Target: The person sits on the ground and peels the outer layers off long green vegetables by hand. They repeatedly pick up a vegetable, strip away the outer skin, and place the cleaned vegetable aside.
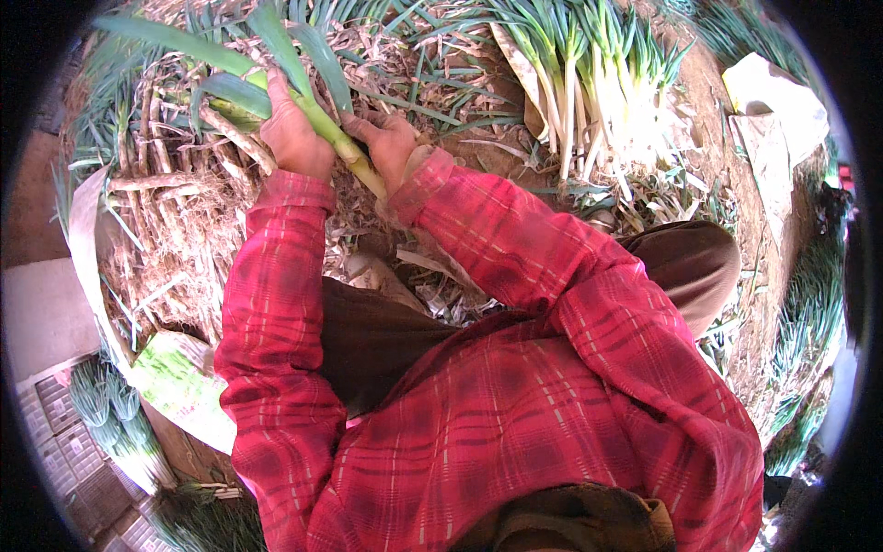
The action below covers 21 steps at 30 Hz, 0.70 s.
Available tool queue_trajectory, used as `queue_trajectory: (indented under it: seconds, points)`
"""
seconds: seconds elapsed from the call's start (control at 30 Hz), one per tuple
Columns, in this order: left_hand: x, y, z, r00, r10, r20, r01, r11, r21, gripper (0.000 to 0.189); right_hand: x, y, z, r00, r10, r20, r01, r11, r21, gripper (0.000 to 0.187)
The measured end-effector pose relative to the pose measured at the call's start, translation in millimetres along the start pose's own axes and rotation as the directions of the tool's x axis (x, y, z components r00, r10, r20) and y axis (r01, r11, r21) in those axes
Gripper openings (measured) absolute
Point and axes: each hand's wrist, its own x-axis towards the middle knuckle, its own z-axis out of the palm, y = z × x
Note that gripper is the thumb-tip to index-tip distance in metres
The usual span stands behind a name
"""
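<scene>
A large green onion [321,123] lies diagonally between my hands, its broad green leaves pointing up and left and its pale stem pointing down and right. My left hand [296,134] is wrapped around it just below where the leaves fan out. Farther down the stem, my right hand [386,143] grips it with the thumb along its side. The root end is partly hidden by my right hand and sleeve. Left of my left hand lies a heap of untrimmed green onions [162,165] with dry brown husks and tangled roots.
A bundle of peeled green onions [586,90] with white stems lies at upper right. Dry husks [448,76] litter the ground. A printed plastic sack [183,390] lies at lower left, near bundled green onions [117,421]. White sacking [776,103] is at far right.
</scene>
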Motion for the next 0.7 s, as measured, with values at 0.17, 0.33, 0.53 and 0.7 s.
queue_trajectory:
  seconds: [0.17, 0.33, 0.53, 0.7]
  points:
    - [-2.7, 13.6, 3.2, 0.849, -0.181, 0.496, 0.275, 0.954, -0.123, 0.049, -3.3, 55.5, 0.2, 0.89, -0.199, 0.411, 0.337, 0.894, -0.297, 0.052]
    - [3.9, 33.6, 1.4, 0.703, -0.069, 0.708, 0.288, 0.938, -0.195, 0.052, -63.6, 78.7, -11.2, 0.526, 0.453, 0.719, -0.141, 0.881, -0.452, 0.042]
    - [1.1, 26.0, 0.6, 0.799, -0.084, 0.595, 0.191, 0.974, -0.12, 0.051, -50.7, 52.8, -27.9, 0.869, 0.277, 0.409, -0.311, 0.95, 0.017, 0.053]
    - [4.3, 16.3, 1.9, 0.841, -0.114, 0.528, 0.226, 0.962, -0.152, 0.042, -9.5, 14.7, 4.0, 0.984, 0.081, 0.158, -0.159, 0.797, 0.583, 0.035]
